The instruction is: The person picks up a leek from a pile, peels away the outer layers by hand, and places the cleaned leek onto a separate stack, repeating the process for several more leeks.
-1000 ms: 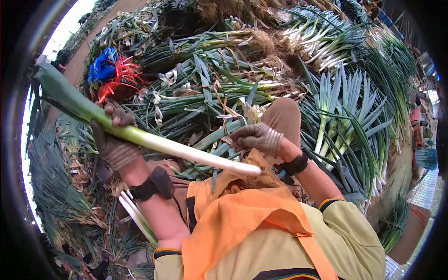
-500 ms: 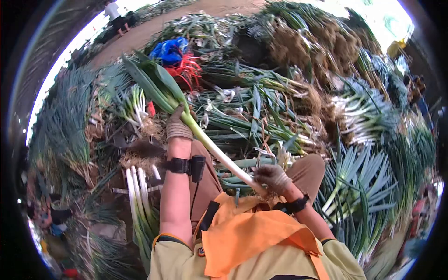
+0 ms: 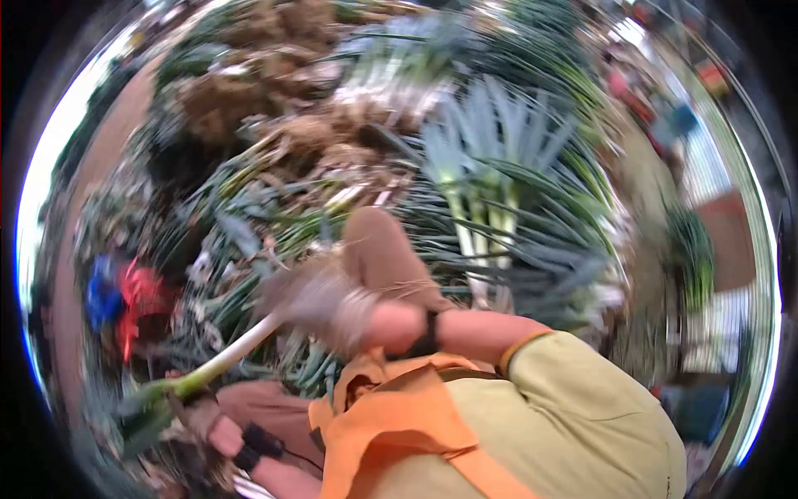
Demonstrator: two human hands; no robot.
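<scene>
One thick leek (image 3: 237,345) slants from the lower left up toward the middle, its green leaves at the lower left. My left hand (image 3: 195,413), in a dirty glove, is closed around it where the leaves start. Near the root end is my gloved right hand (image 3: 320,308), smeared by motion. Its fingers are too blurred to show whether they grip the stalk, and they hide the root end. White stalks (image 3: 252,486) show at the bottom edge, below my left wrist.
Piled leeks (image 3: 515,200) with pale stalks lie beyond my right knee. Brown root masses (image 3: 241,91) stand at the upper left. Blue plastic (image 3: 104,291) and red ties (image 3: 140,303) are at the left. A brown board (image 3: 727,241) and a teal container (image 3: 697,409) are at the right.
The view has swung to the right, so the piles appear farther left. My right hand has become blurred over the leek's root end. My left hand still holds the leek below its leaves.
</scene>
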